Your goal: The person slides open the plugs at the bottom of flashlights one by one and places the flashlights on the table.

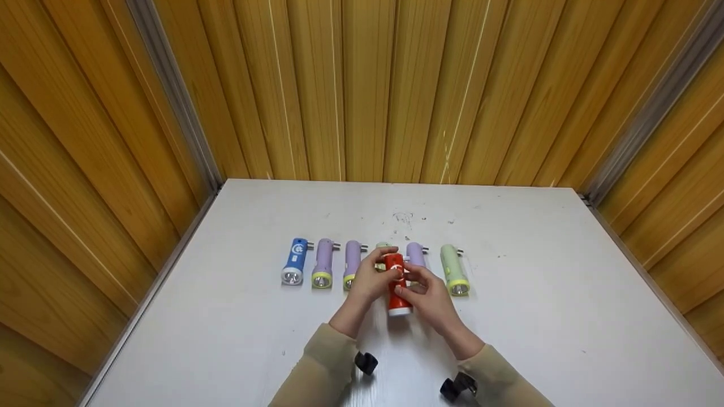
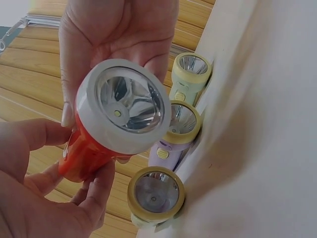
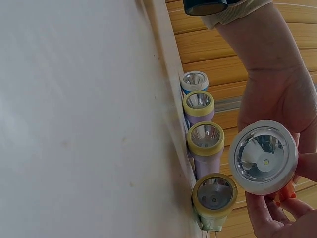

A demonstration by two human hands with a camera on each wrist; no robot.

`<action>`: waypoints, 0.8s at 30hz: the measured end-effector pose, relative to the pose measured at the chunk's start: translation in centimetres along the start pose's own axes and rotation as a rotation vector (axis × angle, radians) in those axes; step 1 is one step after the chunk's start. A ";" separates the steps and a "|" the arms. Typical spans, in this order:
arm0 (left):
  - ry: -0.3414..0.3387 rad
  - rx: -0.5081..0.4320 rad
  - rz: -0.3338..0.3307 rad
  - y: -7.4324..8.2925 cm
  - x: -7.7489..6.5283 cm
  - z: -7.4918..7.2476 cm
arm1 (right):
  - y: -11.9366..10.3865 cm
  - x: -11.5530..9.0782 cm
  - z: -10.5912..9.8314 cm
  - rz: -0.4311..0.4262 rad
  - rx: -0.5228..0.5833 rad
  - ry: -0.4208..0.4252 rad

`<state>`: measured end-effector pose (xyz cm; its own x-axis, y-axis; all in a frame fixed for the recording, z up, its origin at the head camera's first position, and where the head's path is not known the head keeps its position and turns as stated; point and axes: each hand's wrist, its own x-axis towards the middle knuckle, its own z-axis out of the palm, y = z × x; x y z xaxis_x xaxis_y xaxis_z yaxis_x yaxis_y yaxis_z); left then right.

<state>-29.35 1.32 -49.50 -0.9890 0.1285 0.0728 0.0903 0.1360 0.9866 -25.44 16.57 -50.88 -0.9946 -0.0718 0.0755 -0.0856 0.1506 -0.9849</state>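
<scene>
Both hands hold a red flashlight (image 1: 399,299) above the table, its white-rimmed lens end toward the person. My left hand (image 1: 369,281) grips its left side, thumb across the body. From the right, my right hand (image 1: 434,298) pinches the barrel lower down, with its thumb on the front. The clear lens and reflector (image 2: 131,99) show in the left wrist view. A small white part (image 1: 406,258) sticks out at its upper right. Behind the hands, a green flashlight (image 1: 383,247) and a purple flashlight (image 1: 416,253) are partly hidden.
On the white table (image 1: 226,328), the row also has a blue flashlight (image 1: 296,259), two purple ones and, rightmost, a green flashlight (image 1: 452,268). Metal plug prongs (image 1: 459,251) jut from the right of several. Wood-patterned panels (image 1: 362,90) surround the table's back and sides.
</scene>
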 end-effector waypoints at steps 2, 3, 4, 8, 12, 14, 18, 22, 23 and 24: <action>0.007 -0.009 0.005 -0.1 0.0 0.0 | -0.1 0.0 0.0 -0.003 0.000 0.004; 0.012 -0.011 0.003 -0.1 0.0 0.1 | -0.1 0.0 0.0 -0.001 0.002 0.007; 0.017 -0.015 0.001 -0.1 0.1 0.1 | -0.1 0.0 0.0 -0.001 0.004 0.009; 0.036 -0.015 -0.011 -0.1 0.0 0.2 | -0.1 0.1 0.0 0.009 0.019 0.021; 0.042 -0.021 -0.011 0.1 -0.1 0.2 | -0.1 0.1 0.1 0.012 0.024 0.041; 0.041 -0.021 -0.012 0.2 -0.2 0.3 | -0.1 0.1 0.1 0.011 0.024 0.053; 0.039 -0.002 -0.021 0.4 -0.4 0.3 | -0.1 0.1 0.1 0.006 0.031 0.072; 0.038 0.024 -0.036 0.4 -0.4 0.4 | -0.1 0.2 0.1 0.003 0.032 0.087; 0.036 0.026 -0.037 0.4 -0.4 0.5 | -0.1 0.2 0.0 -0.001 0.026 0.090; 0.033 0.031 -0.036 0.4 -0.4 0.5 | -0.1 0.2 0.0 -0.004 0.023 0.093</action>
<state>-28.84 1.79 -49.19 -0.9950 0.0902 0.0427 0.0576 0.1704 0.9837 -25.66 16.54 -50.78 -0.9955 0.0197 0.0927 -0.0894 0.1277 -0.9878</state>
